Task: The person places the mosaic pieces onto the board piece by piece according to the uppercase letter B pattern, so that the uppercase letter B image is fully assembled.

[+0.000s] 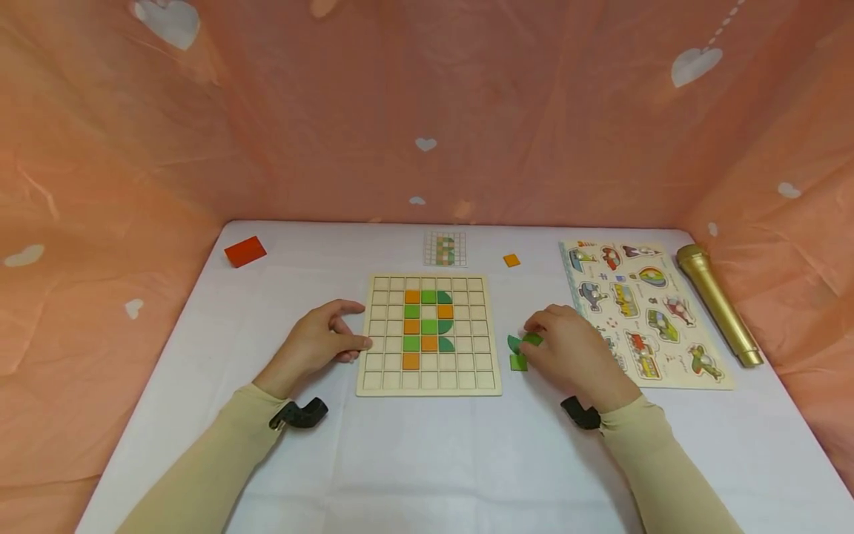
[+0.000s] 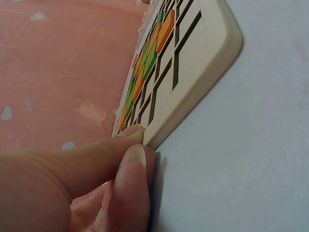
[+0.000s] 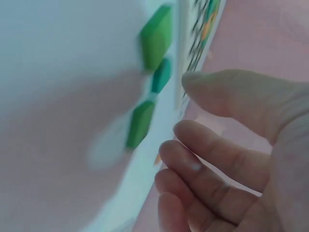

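Note:
A wooden grid board lies on the table, with orange, green and teal tiles set in its middle columns. My left hand holds the board's left edge, its thumb on the rim and a bent finger against the side in the left wrist view. Right of the board, my right hand hovers over loose pieces, thumb and fingers apart with nothing between them. These are a green square tile, a teal quarter-round tile and another green tile, partly covered by the fingers in the head view.
A pattern card lies behind the board, with a single orange tile to its right. A red rectangle is at the far left. On the right are a picture puzzle board and a gold microphone.

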A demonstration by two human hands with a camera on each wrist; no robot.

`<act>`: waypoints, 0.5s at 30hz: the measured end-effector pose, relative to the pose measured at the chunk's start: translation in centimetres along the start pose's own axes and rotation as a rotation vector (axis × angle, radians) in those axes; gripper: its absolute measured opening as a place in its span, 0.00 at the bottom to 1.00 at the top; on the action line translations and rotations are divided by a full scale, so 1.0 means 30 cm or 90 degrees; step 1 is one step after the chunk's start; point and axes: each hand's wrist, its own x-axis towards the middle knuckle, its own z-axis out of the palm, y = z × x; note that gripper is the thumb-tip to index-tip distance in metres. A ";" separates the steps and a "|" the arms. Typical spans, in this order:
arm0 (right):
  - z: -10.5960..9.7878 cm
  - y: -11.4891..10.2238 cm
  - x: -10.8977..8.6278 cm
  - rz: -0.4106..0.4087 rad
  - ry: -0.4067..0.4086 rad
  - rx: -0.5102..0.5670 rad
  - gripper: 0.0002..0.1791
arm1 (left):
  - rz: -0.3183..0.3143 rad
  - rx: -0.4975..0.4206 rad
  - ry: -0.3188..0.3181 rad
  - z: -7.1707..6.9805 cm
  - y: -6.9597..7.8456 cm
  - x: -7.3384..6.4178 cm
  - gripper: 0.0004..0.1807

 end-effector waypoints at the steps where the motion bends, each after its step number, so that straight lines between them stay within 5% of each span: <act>1: -0.004 0.015 -0.007 0.007 0.000 0.000 0.12 | 0.000 0.001 0.002 -0.001 0.000 -0.001 0.40; 15: 0.012 0.086 -0.017 0.001 0.000 0.004 0.12 | -0.005 -0.011 0.001 0.002 0.006 -0.007 0.40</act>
